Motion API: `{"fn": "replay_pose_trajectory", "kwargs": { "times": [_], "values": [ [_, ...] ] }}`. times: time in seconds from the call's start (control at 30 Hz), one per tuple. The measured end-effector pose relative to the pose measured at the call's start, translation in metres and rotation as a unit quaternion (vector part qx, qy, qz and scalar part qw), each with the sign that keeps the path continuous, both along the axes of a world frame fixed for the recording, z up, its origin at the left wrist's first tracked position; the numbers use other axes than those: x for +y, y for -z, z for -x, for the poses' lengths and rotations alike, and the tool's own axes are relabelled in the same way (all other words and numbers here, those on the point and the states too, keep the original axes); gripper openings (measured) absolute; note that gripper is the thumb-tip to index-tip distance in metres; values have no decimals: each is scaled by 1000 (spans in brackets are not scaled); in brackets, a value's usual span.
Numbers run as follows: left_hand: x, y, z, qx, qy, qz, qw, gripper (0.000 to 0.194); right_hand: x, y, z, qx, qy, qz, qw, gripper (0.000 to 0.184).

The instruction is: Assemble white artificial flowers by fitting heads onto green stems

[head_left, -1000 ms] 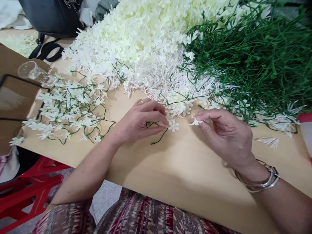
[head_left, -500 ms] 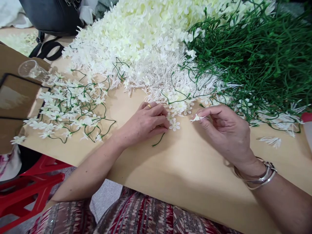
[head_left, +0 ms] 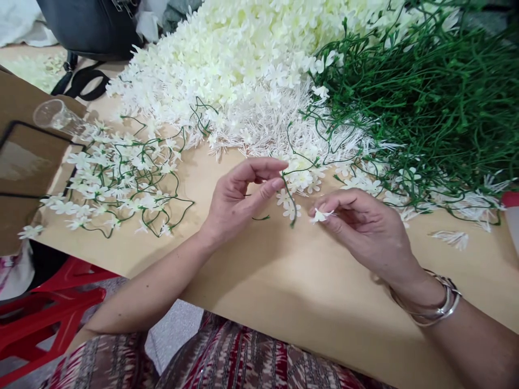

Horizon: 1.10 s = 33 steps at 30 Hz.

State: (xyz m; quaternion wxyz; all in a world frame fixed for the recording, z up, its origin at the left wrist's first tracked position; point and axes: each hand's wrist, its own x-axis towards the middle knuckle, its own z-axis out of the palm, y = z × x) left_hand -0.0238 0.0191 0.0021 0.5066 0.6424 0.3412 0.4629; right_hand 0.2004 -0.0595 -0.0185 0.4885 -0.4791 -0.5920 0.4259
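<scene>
My left hand [head_left: 239, 197] pinches a thin green stem [head_left: 288, 194] between thumb and forefinger, lifted a little above the tan table [head_left: 284, 292]. Two small white flowers [head_left: 291, 208] sit on that stem. My right hand [head_left: 365, 229] is closed in a pinch on one loose white flower [head_left: 319, 215], just right of the stem's lower tip. The two hands are a few centimetres apart.
A big heap of cream flowers [head_left: 243, 59] fills the back, a pile of green stems [head_left: 425, 97] the back right. Finished flowered stems [head_left: 117, 183] lie at the left near a clear plastic cup [head_left: 57, 116] and a cardboard box [head_left: 24, 162]. A red stool [head_left: 48, 308] stands below.
My left hand has risen off the table, lifting the stem so that it hangs down. My right hand has moved left and down with its flower toward the stem's tip.
</scene>
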Motion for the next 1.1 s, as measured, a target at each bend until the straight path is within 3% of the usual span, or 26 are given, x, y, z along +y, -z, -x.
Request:
{"fn": "replay_pose_trajectory", "kwargs": {
  "times": [0.17, 0.27, 0.4, 0.57, 0.7, 0.83, 0.93, 1.1],
  "values": [
    [-9, 4, -8, -11, -16, 58, 998, 23, 0, -4, 4, 64, -68, 23, 995, 7],
    [-9, 5, -7, 7, -24, 60, 998, 27, 0, -7, 4, 72, -58, 53, 994, 8],
    [-8, 1, -3, 49, 58, 34, 997, 31, 1, -10, 4, 62, 2, 75, 995, 8],
    [-10, -5, -4, 166, 156, -52, 972, 17, -3, -12, 6, 17, -15, 70, 997, 4],
    [-12, -8, -4, 217, 130, -111, 961, 16, -4, -12, 6, 2, -20, 73, 997, 5],
    [-16, -11, -4, 215, 145, -63, 964, 23, -3, -13, 5, 1, -12, 83, 997, 8],
    [-19, -11, -6, 192, 132, -60, 971, 30, -2, -14, 4, 11, -42, 107, 993, 11],
    [-15, -8, -5, 150, 87, 29, 984, 39, 2, -15, 1, 116, -53, 145, 981, 13]
  ]
}}
